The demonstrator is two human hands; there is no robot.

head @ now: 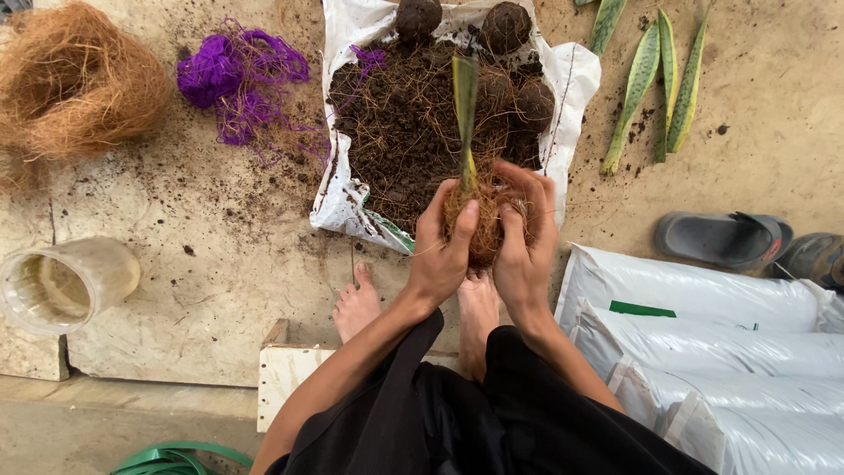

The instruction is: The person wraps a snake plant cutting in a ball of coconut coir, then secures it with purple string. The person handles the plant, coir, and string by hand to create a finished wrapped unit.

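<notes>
Both hands cup a ball of brown coconut fibre [485,230] from which a long green-and-yellow leaf [465,105] stands upright. My left hand [442,251] presses the ball's left side, thumb up against it. My right hand [526,237] wraps the right side with fingers curled over the top. Just beyond lies an opened white sack [563,84] spread with dark soil [400,132] and fibre strands. Several round soil balls [505,26] rest at its far end.
A heap of coconut fibre [75,84] lies far left, purple twine [233,79] beside it. Cut striped leaves [655,88] lie at upper right. A clear plastic jar [61,283] lies on its side at left. Full white sacks [721,352] and grey sandals [725,237] are at right.
</notes>
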